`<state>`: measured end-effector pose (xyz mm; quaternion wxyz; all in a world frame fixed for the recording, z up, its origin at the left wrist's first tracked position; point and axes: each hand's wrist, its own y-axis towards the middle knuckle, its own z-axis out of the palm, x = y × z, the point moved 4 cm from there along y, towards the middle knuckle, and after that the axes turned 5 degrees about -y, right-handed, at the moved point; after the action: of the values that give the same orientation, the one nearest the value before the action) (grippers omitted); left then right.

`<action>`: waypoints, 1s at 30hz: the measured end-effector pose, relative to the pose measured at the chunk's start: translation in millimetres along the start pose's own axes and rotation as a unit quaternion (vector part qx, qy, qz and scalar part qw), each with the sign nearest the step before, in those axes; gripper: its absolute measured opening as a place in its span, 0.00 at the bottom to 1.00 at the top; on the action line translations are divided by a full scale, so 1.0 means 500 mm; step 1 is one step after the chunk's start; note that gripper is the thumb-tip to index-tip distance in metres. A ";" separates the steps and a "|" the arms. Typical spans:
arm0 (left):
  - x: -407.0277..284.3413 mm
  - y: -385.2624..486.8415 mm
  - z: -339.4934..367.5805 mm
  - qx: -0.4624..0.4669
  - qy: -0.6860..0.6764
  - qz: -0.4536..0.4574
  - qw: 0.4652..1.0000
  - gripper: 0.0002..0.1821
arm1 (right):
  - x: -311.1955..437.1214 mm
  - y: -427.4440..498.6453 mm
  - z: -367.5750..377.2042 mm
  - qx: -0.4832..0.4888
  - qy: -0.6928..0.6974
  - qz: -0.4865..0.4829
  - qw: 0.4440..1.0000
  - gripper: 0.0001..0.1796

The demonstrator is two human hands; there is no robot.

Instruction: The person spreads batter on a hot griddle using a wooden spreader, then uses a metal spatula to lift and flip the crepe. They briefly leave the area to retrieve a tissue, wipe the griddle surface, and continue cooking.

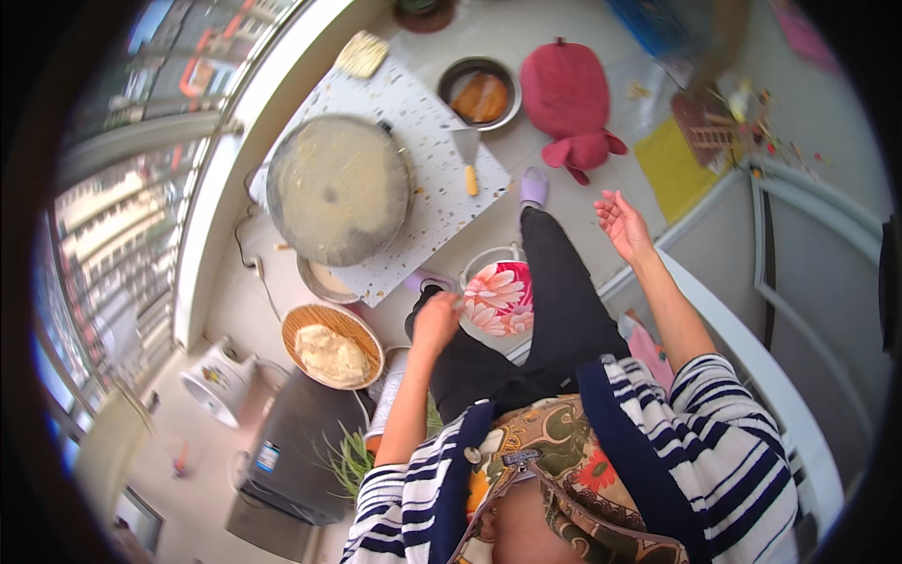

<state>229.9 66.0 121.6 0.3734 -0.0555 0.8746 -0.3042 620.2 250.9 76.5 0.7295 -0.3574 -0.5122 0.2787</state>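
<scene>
My left hand [435,322] is held above my thigh with its fingers curled; whether anything is in them is hidden. My right hand [624,227] hangs in the air on the other side, empty, palm turned up and fingers loosely apart. Before me, a round griddle [338,189] with a thin pale layer of batter stands on a speckled white tabletop [438,211]. A flat scraper [468,158] with a yellow handle lies near its right edge. Folded pale flatbread [362,55] sits on the far corner. Left of my left hand, a woven basket [292,331] holds a pale doughy mass [331,354].
A metal bowl [318,282] is partly under the tabletop. A dark pan [451,74] holds something orange-brown. Around are a red cushion [565,92], a floral-topped round item [499,299] between my legs, a power cord [266,289], a dark box-shaped appliance [303,430] and a green plant [350,458].
</scene>
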 end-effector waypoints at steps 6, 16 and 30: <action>-0.168 0.152 -0.134 -0.001 -0.080 0.008 0.997 0.16 | -0.118 -0.127 -0.272 -0.153 -0.053 0.045 0.986 0.22; -0.501 0.499 -0.067 0.250 -0.070 0.109 0.960 0.28 | -0.494 -0.315 -0.236 -0.283 0.176 0.050 0.941 0.15; -1.383 0.388 -0.034 0.620 -0.526 0.240 0.530 0.44 | -0.506 -0.347 -0.187 -0.451 0.190 0.039 0.871 0.18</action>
<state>737.8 455.6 447.6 0.7656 0.2517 0.0922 -0.5848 634.6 -69.0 57.2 0.5608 -0.7135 -0.4192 -0.0277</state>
